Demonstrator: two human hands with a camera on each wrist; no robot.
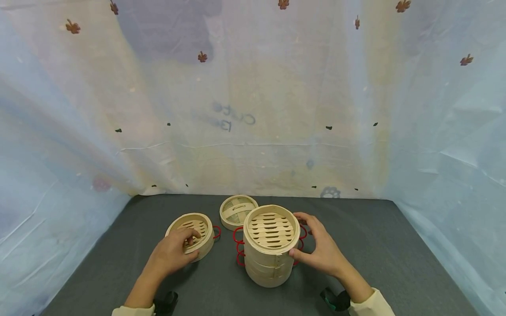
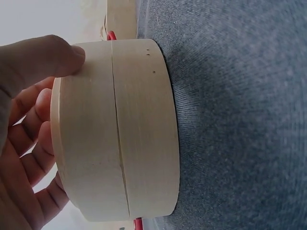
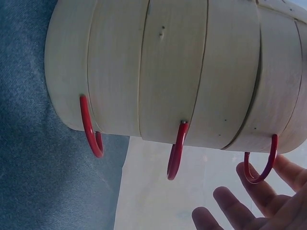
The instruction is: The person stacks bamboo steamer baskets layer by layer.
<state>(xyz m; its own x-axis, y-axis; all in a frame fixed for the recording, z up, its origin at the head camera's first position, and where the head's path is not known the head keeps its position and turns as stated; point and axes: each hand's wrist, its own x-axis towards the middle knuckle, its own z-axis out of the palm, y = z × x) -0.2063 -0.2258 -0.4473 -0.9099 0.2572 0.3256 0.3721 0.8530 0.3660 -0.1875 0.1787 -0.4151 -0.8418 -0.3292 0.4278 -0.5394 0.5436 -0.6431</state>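
In the head view, a single round bamboo steamer basket (image 1: 206, 250) with a slatted floor sits on the left of the table. My left hand (image 1: 174, 252) grips its near rim, thumb (image 2: 67, 57) on the outer wall and fingers curled over the inside. To the right stands an upright stack of bamboo steamer baskets (image 1: 265, 267), three tiers high, with red loop handles (image 3: 176, 151) on its sides. My right hand (image 1: 322, 250) holds the top tier from the right, thumb at the near side and index finger at the far rim. The other right fingers are spread beside a handle.
Behind the stack lies a bamboo steamer lid (image 1: 238, 213) with a woven top and a strap, partly hidden by the stack. A dark grey cloth (image 1: 213, 289) covers the table. A pale patterned sheet (image 1: 261, 166) hangs along the back and both sides.
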